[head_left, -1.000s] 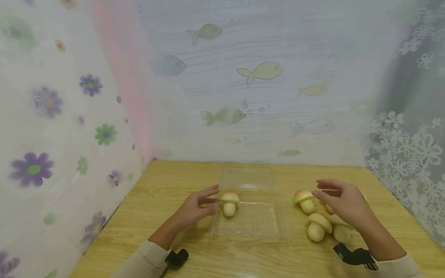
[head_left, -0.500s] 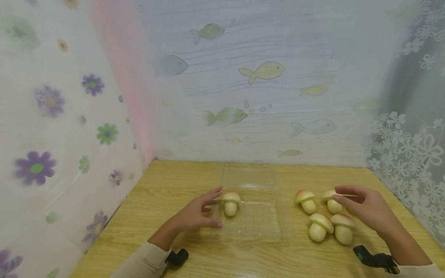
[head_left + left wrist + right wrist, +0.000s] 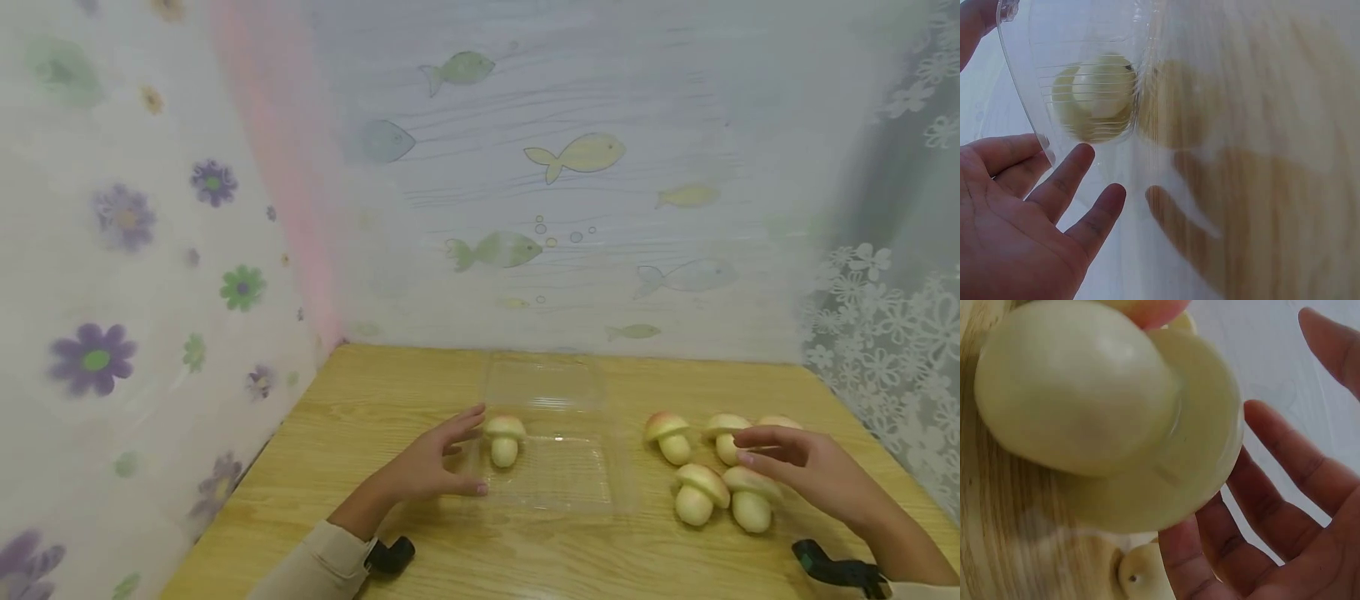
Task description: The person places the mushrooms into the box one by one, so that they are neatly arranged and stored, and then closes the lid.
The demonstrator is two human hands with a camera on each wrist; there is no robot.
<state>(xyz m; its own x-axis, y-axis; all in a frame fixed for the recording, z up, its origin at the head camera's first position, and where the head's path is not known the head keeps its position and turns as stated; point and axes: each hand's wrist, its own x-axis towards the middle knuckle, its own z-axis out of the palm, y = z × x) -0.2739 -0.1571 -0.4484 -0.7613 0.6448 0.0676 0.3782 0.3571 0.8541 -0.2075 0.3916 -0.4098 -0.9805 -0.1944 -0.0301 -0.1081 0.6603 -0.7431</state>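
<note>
My left hand [image 3: 435, 462] is at the left side of an open clear plastic clamshell box [image 3: 570, 479], fingers and thumb spread. In the left wrist view its fingers [image 3: 1063, 181] lie along the box's wall. One toy mushroom [image 3: 505, 450], cream with a yellowish cap, stands inside the box at the left. My right hand [image 3: 817, 471] is at the right of a group of similar mushrooms [image 3: 696, 500], fingers relaxed and thumb apart. Close by its fingers in the right wrist view is a mushroom [image 3: 1079, 387]; whether they touch it is unclear. The hand partly hides the rear mushrooms.
The box's hinged lid [image 3: 543, 383] lies back flat behind its base on the wooden table [image 3: 405, 375]. A fish-patterned sheet [image 3: 480, 167] hangs behind the table, and a flowered one [image 3: 150, 275] at the left. Black wrist cameras [image 3: 390, 557] sit at both wrists.
The right hand has moved right across the mushrooms, uncovering several of them. The left thumb has spread away from its fingers. The mushroom in the box stays put; the view has shifted slightly.
</note>
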